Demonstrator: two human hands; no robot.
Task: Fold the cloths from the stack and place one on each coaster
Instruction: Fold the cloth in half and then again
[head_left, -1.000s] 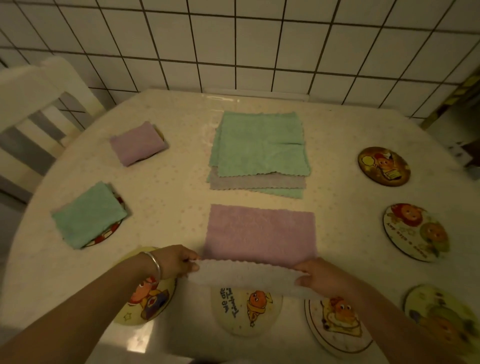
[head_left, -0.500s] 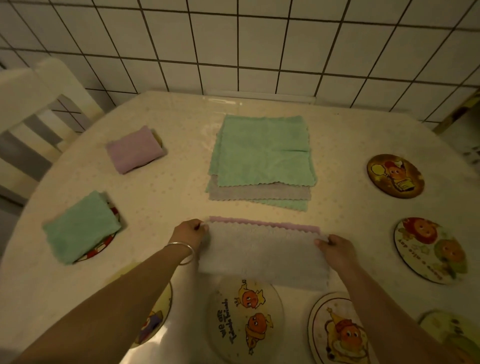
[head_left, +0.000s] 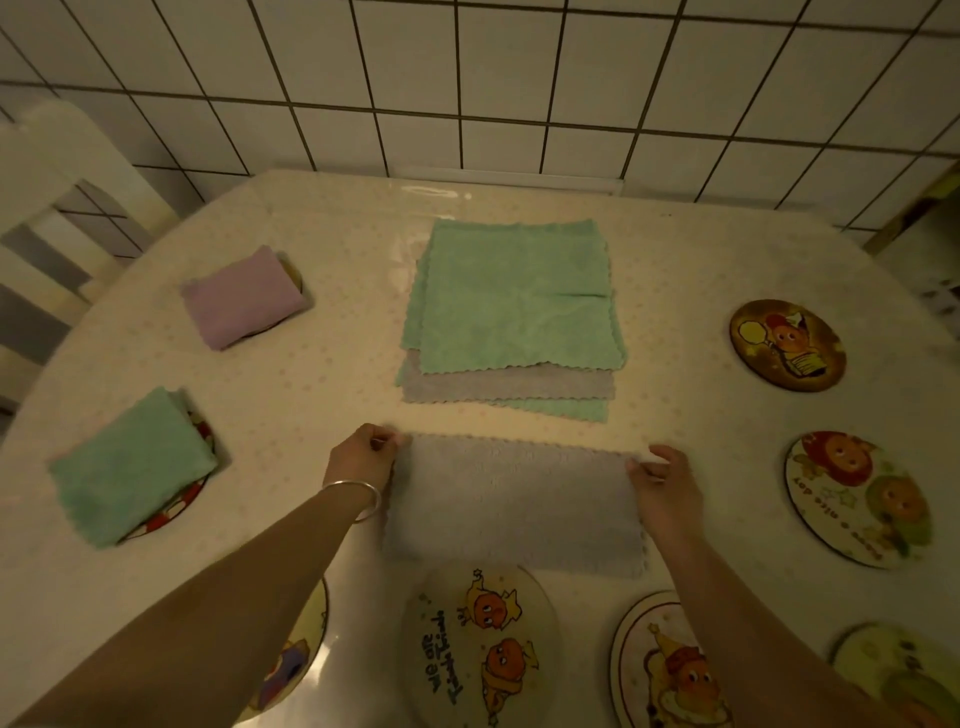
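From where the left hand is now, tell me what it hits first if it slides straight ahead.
The left hand likely meets the near edge of the cloth stack first; only bare table lies between.

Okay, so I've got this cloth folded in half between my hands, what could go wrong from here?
1. The folded cloth is wide; another fold is likely needed, and the layers may slip when the left hand and right hand let go of the far corners.
2. Its near edge lies close to the coaster below; dragging the cloth might shift it.
3. The stack sits just beyond and could be nudged.
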